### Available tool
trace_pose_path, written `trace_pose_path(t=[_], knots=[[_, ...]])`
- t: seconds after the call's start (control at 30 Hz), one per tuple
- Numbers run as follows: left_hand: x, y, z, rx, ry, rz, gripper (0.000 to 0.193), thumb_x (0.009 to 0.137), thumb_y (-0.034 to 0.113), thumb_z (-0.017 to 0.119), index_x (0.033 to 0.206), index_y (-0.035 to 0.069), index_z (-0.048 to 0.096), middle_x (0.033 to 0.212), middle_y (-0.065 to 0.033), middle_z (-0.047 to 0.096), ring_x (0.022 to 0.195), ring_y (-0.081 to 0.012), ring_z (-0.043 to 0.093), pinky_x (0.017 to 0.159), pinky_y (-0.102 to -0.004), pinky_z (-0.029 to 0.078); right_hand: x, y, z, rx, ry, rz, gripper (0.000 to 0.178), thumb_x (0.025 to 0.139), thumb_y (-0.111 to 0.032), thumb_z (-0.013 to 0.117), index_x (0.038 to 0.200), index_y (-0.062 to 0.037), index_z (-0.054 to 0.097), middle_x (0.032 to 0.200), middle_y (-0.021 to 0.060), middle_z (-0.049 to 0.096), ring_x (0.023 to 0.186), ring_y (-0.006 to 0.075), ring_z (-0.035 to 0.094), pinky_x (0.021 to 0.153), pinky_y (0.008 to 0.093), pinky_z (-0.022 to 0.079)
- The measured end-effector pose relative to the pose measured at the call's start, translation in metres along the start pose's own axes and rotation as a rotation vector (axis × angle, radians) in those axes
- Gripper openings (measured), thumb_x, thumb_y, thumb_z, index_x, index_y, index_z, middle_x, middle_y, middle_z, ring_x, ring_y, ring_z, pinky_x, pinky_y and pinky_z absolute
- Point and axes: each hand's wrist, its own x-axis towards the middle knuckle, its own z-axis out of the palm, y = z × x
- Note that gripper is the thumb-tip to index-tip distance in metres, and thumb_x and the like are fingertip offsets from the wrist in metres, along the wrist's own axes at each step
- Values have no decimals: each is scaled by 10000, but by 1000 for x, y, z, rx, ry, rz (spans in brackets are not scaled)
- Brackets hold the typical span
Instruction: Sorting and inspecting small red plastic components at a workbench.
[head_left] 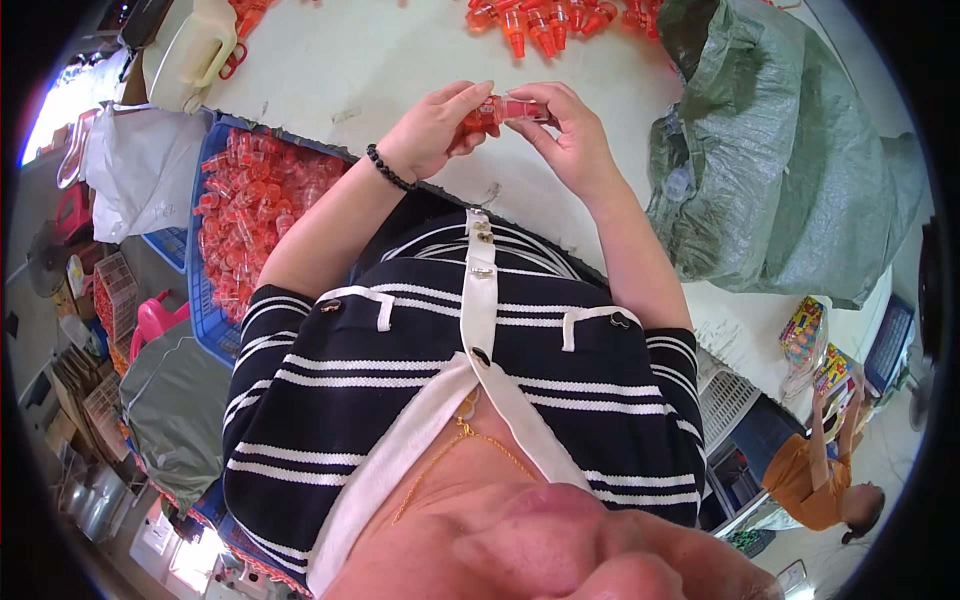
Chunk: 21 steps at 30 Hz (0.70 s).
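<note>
A small red see-through plastic bottle-shaped piece point(490, 113) is held level between my two hands, over the near part of the white table. My left hand point(437, 128), with a dark beaded bracelet at the wrist, grips its red left end. The fingers of my right hand point(566, 130) close round the clearer, pinkish right end. Fingers partly cover both ends, so I cannot tell whether the two parts are joined. Several similar red pieces point(541, 30) lie in a pile at the table's far edge.
Left of my forearm stands a blue crate point(212, 325) full of red plastic pieces. A green woven sack point(775, 165) covers the table's right side. A cream jug point(193, 60) stands far left, above a white bag point(140, 170). A person in orange point(805, 480) works at the lower right.
</note>
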Motion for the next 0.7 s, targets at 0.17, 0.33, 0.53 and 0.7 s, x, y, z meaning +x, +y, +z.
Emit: trace_pose_path(t=[0.17, 0.33, 0.53, 0.7], knots=[[2, -12, 9, 57, -3, 66, 217, 967, 216, 499, 1029, 12, 534, 814, -54, 584, 611, -96, 474, 529, -211, 394, -4, -4, 3, 60, 28, 30, 222, 881, -64, 627, 1097, -39, 585, 1011, 44, 616, 902, 158, 633, 801, 280, 520], [3, -19, 21, 1059, 136, 874, 209, 969, 203, 486, 1017, 2, 521, 810, -49, 572, 681, -133, 560, 573, -259, 443, -14, 9, 7, 647, 101, 423, 256, 885, -176, 644, 1082, -21, 593, 920, 69, 640, 842, 161, 644, 735, 280, 530], [16, -31, 12, 1257, -41, 937, 177, 949, 172, 498, 1019, 13, 530, 838, -28, 577, 778, -152, 616, 627, -305, 479, -34, 16, 2, 630, 117, 664, 291, 896, -248, 633, 1071, -20, 587, 959, 74, 640, 784, 150, 627, 677, 269, 513], [61, -11, -14, 216, 66, 226, 263, 916, 229, 548, 1015, -13, 529, 845, -39, 595, 749, -140, 605, 626, -302, 481, -66, 13, -50, -253, 359, 296, 272, 860, -222, 648, 1045, -34, 582, 1029, 119, 605, 759, 206, 629, 670, 311, 504]])
